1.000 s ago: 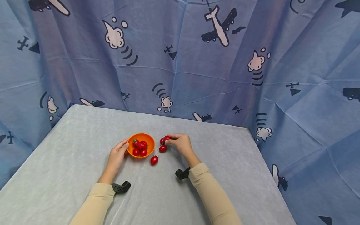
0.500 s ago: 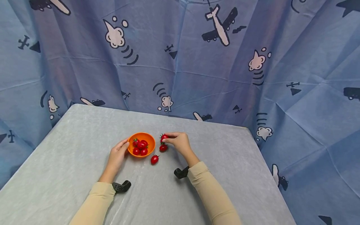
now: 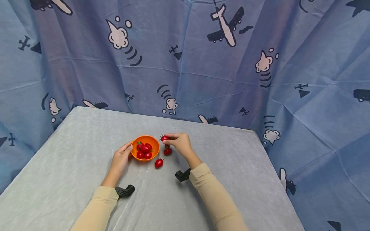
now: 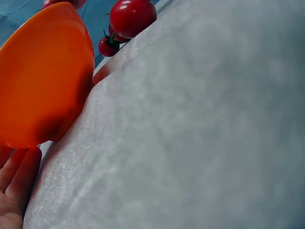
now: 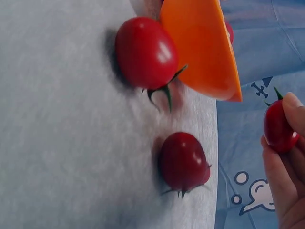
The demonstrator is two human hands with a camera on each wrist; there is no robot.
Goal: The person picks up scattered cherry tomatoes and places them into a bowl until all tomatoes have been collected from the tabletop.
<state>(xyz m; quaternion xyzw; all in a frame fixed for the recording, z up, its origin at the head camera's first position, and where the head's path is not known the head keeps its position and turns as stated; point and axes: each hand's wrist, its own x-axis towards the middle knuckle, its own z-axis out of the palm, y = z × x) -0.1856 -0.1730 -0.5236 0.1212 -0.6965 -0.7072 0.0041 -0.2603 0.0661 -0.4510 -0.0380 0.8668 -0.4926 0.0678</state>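
An orange bowl stands on the table with several small red cherry tomatoes in it. My left hand holds the bowl at its left side, thumb at the rim; some of its fingers show under the bowl in the left wrist view. Just right of the bowl, my right hand pinches a cherry tomato with a green stem between thumb and fingers, raised off the table. A loose tomato lies in front of the bowl. Another tomato lies below the right hand, partly covering one behind it.
A pale grey cloth covers the table. Behind and to the right hangs a blue curtain printed with planes and clouds. Each wrist wears a black camera mount.
My right hand has lifted the pinched tomato from beside the others and moved it left toward the bowl. My left hand stays at the bowl.
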